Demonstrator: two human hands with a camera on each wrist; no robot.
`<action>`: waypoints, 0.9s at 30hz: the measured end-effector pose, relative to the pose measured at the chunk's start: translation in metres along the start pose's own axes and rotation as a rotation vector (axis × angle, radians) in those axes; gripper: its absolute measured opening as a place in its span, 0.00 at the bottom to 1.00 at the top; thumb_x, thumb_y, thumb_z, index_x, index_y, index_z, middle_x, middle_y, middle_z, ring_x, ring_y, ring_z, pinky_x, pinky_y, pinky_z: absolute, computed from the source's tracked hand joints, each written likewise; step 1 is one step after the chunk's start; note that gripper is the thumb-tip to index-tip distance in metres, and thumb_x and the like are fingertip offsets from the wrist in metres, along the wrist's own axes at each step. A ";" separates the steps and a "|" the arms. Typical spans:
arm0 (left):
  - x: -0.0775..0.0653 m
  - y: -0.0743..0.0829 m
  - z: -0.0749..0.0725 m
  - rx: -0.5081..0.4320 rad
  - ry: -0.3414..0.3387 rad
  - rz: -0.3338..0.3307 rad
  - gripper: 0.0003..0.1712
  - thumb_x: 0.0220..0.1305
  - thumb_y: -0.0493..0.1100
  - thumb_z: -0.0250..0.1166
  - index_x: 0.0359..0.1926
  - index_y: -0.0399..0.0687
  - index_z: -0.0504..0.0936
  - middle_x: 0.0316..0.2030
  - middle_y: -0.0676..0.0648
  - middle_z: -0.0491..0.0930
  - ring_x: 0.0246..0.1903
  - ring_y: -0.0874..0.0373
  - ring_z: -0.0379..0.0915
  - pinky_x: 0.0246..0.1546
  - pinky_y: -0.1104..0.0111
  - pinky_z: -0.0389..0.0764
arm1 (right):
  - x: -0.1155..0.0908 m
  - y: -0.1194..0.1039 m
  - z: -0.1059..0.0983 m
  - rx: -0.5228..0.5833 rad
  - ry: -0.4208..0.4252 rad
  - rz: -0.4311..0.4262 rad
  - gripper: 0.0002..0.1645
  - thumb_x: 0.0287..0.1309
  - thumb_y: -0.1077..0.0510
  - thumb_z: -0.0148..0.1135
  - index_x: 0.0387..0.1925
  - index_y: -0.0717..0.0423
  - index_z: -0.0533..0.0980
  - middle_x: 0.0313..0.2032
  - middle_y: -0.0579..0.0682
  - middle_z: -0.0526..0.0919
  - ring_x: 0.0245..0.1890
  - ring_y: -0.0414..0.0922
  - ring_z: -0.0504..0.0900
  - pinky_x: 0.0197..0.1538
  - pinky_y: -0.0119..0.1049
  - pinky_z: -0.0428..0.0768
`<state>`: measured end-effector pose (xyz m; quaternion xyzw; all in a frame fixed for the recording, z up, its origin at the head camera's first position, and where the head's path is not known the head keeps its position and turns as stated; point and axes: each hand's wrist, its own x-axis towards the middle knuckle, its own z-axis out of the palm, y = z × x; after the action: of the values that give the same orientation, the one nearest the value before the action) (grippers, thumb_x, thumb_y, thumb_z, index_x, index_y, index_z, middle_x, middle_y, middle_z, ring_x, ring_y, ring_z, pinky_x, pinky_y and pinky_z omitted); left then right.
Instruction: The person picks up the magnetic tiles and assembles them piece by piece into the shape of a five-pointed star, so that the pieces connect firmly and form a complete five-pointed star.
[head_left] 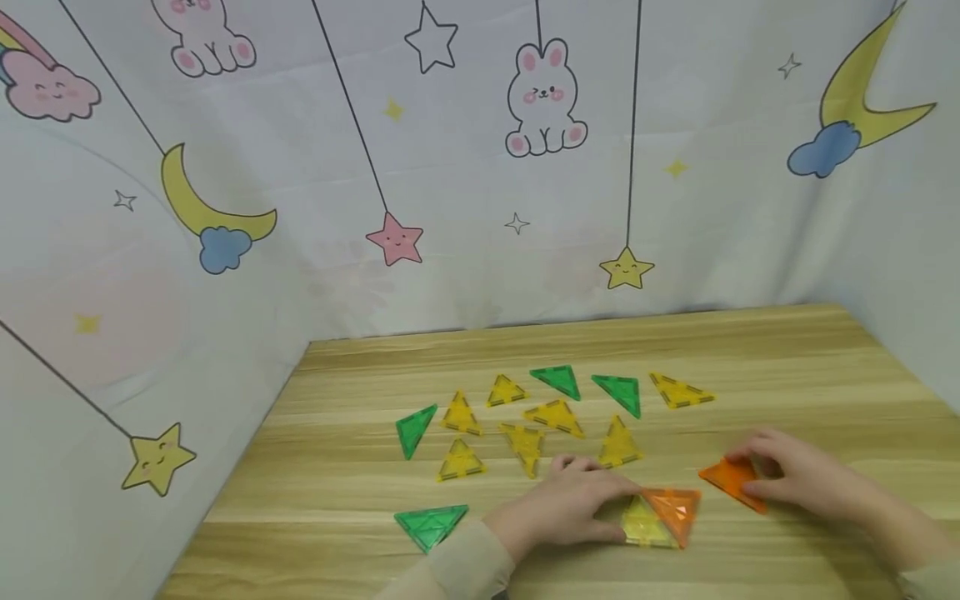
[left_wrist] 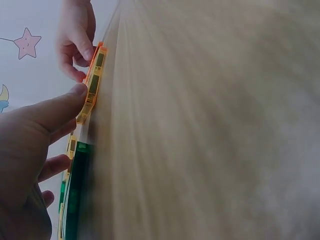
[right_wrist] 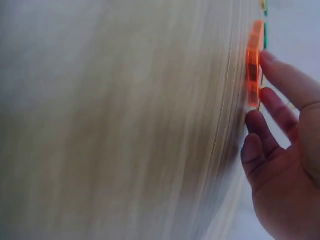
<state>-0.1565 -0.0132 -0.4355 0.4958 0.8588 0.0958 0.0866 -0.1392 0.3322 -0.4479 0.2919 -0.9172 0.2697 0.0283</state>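
On the wooden table, my left hand holds a translucent yellow triangular magnetic tile between thumb and forefinger. Along its slanted side lies an orange triangular tile, the two together forming a square. To their right, a second orange triangular tile is pinched by the thumb and fingers of my right hand, a small gap away from the square. Seen edge-on in the right wrist view, that orange tile has the thumb against its upper side. The left wrist view shows the left thumb at the yellow tile's edge.
Several yellow triangular tiles lie scattered beyond the hands, with green triangular tiles among them. A larger green triangle lies left of the left hand. A white printed cloth hangs around the table's back and sides.
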 end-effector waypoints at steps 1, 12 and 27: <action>0.000 0.000 0.000 0.004 0.002 0.000 0.33 0.61 0.63 0.57 0.67 0.69 0.63 0.63 0.68 0.63 0.60 0.62 0.58 0.59 0.58 0.54 | -0.002 0.000 -0.001 0.027 -0.014 -0.001 0.20 0.50 0.55 0.70 0.46 0.54 0.79 0.40 0.46 0.74 0.34 0.30 0.66 0.30 0.29 0.68; -0.003 -0.002 -0.003 0.029 0.047 -0.005 0.26 0.67 0.53 0.57 0.65 0.66 0.67 0.60 0.66 0.68 0.60 0.60 0.60 0.59 0.55 0.55 | -0.008 -0.006 -0.001 0.096 -0.073 0.049 0.19 0.53 0.55 0.67 0.47 0.56 0.79 0.39 0.46 0.69 0.33 0.30 0.66 0.30 0.29 0.68; -0.005 -0.008 -0.004 -0.057 0.063 -0.020 0.26 0.63 0.56 0.60 0.62 0.65 0.71 0.58 0.66 0.70 0.58 0.60 0.62 0.58 0.55 0.53 | -0.007 -0.010 0.005 0.051 -0.050 0.008 0.23 0.49 0.52 0.71 0.49 0.51 0.79 0.41 0.44 0.73 0.34 0.29 0.67 0.31 0.29 0.70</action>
<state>-0.1613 -0.0215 -0.4337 0.4812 0.8629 0.1351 0.0745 -0.1274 0.3258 -0.4490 0.2954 -0.9116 0.2858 -0.0032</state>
